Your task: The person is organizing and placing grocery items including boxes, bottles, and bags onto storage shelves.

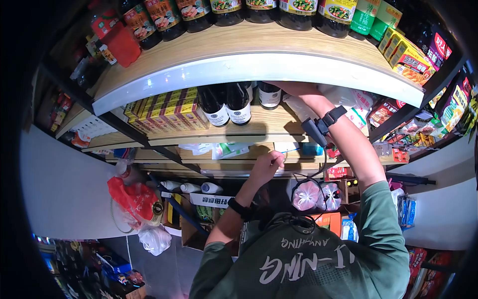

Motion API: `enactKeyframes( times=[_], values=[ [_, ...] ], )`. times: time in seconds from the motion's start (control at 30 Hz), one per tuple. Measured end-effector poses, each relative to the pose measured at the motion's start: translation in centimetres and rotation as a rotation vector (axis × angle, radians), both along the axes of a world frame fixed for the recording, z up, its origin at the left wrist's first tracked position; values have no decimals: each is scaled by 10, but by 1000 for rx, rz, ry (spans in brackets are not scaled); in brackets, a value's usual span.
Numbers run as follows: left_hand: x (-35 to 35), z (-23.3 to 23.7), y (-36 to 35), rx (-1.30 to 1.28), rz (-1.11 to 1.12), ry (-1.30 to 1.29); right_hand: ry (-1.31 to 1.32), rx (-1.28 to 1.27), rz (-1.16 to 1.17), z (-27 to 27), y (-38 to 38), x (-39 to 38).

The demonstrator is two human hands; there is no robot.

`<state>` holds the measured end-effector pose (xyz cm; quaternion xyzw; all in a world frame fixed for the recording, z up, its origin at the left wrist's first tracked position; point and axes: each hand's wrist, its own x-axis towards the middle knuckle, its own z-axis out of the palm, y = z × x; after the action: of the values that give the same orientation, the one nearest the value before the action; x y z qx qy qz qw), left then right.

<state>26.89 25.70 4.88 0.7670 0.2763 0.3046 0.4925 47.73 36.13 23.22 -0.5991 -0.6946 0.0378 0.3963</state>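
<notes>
Clock positions run from view centre. R hand (pixel 296 88) is tucked betw. 1 and 2 o'clock beneath the white-edged upper shelf (pixel 269 67); its fingers are hidden, so grip can't be told. Just beside it, at 1, a dark btl w/ white label (pixel 269 95) is stood upright on the middle shelf (pixel 254 130); contact can't be confirmed. L hand (pixel 265 169) is held just off centre at 4, fingers curled narrow; whether anything's pinched is unclear.

Risks: the btl could be tipped if nudged sideways by R hand, and the neighbouring btls (pixel 239 112) at 12 knocked. The cable (pixel 325 162) off the wrist device (pixel 314 132) at 3 could be snagged if the arm's pulled back fast.

Room: a cramped, shop-like space w/ wood-topped shelves. Sauce btls (pixel 259 10) are lined up top at 12, yellow boxes (pixel 167 109) stacked at 10, a red bag (pixel 132 199) seen at 8, clear bags (pixel 306 194) at 4, grey floor (pixel 149 264) at 7.
</notes>
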Motion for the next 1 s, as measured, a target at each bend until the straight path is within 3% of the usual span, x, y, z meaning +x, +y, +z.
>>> enactKeyframes(
  times=[0.37,0.43,0.47,0.53,0.6,0.7,0.83,1.0],
  values=[
    [11,10,20,-29,-13,-144,111,-140,110,-5,1,3],
    [14,13,27,177,60,-207,166,-141,132,-6,-3,-2],
    [15,21,27,178,54,-207,194,-122,139,-6,-10,-6],
    [19,49,25,138,282,-203,279,-66,166,-5,-20,-13],
    [24,60,30,127,318,-280,118,-25,-17,-22,-14,-17],
    [32,69,42,251,487,-243,239,27,-134,-26,-37,-39],
    [39,53,68,277,462,-441,317,100,-46,-27,-47,-46],
    [39,77,61,311,550,-387,359,217,58,-27,-57,-49]
  ],
)
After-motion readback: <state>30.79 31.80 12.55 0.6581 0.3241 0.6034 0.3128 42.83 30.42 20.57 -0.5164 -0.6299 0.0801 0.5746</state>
